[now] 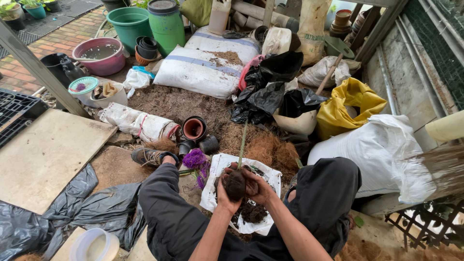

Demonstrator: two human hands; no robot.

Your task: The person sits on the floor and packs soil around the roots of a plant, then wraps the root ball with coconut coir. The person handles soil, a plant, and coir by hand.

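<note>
1. The ground (pixel 53 154) carries everything: a person sits on it with legs spread, and piled sacks and pots fill its far edge.
2. A big white sack (pixel 200 72) with spilled soil on top lies toward the far edge, beside a green bucket (pixel 129 24) and a pink basin (pixel 99 55) of water.
3. A yellow bag (pixel 350 108) and another full white bag (pixel 382 150) sit along the right edge, with crumpled black bags (pixel 270 92) between them and the big sack.
4. A white sheet (pixel 217 169) with loose dark soil lies between the person's legs, near the ground's near edge.
5. Small black pots (pixel 195 130) lie tipped just beyond it, next to a purple flower (pixel 195 159).
6. The root ball (pixel 235 184) is held just above the sheet, its thin green stem (pixel 241 142) standing upright.
7. The left hand (pixel 224 195) and right hand (pixel 258 186) cup it from both sides, fingers curled and pressed against the soil.
8. It looks soft, damp and crumbly, fairly light. Best held from underneath with both palms; the stem seems too thin to lift by.
</note>
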